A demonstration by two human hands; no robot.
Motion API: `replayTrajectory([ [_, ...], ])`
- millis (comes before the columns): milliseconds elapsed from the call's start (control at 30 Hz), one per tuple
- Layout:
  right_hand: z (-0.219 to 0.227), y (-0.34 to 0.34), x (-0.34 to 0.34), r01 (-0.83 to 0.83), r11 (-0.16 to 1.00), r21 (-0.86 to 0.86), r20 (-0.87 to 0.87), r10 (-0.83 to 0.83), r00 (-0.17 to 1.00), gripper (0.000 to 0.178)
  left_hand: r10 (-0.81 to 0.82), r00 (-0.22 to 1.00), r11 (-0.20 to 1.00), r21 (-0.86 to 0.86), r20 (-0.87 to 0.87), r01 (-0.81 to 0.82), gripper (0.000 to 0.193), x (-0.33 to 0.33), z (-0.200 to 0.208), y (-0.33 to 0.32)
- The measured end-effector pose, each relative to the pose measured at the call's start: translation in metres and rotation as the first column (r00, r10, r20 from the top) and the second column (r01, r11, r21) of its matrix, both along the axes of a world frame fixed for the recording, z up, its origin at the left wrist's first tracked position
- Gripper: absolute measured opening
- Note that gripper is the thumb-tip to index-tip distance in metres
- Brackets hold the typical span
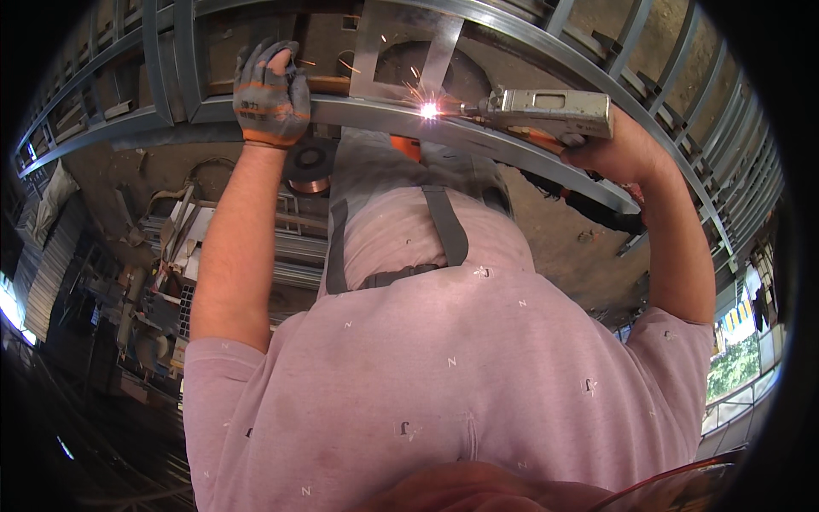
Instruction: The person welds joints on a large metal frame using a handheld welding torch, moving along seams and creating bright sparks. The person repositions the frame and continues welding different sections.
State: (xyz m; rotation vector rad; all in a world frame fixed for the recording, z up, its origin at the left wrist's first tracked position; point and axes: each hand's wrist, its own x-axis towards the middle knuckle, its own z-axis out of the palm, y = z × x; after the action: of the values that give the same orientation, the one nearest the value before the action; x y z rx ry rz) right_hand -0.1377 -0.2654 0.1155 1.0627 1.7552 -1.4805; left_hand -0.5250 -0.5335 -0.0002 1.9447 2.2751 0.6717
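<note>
A: Where is the long, silver metal bar [367, 113] placed?
B: Crosswise; it is touched near its left end by the left hand [271, 98], grey-and-orange gloved, fingers bent, but whether it is gripped cannot be told.
A: And the boxy grey metal tool [554, 111]?
B: It is wrapped by the right hand [604, 155], pointed leftward at the pinkish-white glow [429, 110] between both hands.

dark characters on grey glove [271, 101], small letters on pink shirt [486, 328]
</note>
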Motion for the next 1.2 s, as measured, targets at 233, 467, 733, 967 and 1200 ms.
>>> replayTrajectory([
  [233, -0.003, -0.001, 0.005, -0.001, 1.0, 0.004, -0.008, 0.001, 1.0, 0.06, -0.01, 1.0, 1.0, 0.015, -0.023, 0.01, 0.036, -0.001, -0.003, 0.001],
  [467, -0.003, -0.002, 0.006, -0.021, 1.0, 0.015, 0.028, 0.02, 0.999, 0.06, -0.001, 1.0, 1.0, 0.017, -0.021, 0.002, 0.038, -0.002, -0.004, -0.003],
  [733, 0.009, -0.001, 0.012, 0.098, 0.995, 0.001, 0.056, -0.098, 0.994, 0.058, 0.008, 1.0, 0.999, 0.036, -0.01, -0.008, 0.036, -0.002, -0.007, -0.002],
  [967, 0.044, 0.02, 0.047, 0.195, 0.965, -0.174, -0.049, -0.206, 0.977, 0.048, 0.034, 0.999, 0.998, 0.051, 0.006, -0.034, 0.036, 0.0, -0.007, -0.003],
  [1200, 0.061, -0.043, 0.035, 0.058, 0.991, 0.121, -0.312, -0.017, 0.95, 0.028, 0.012, 0.999, 0.999, 0.046, -0.044, -0.01, 0.038, -0.005, -0.014, -0.003],
])
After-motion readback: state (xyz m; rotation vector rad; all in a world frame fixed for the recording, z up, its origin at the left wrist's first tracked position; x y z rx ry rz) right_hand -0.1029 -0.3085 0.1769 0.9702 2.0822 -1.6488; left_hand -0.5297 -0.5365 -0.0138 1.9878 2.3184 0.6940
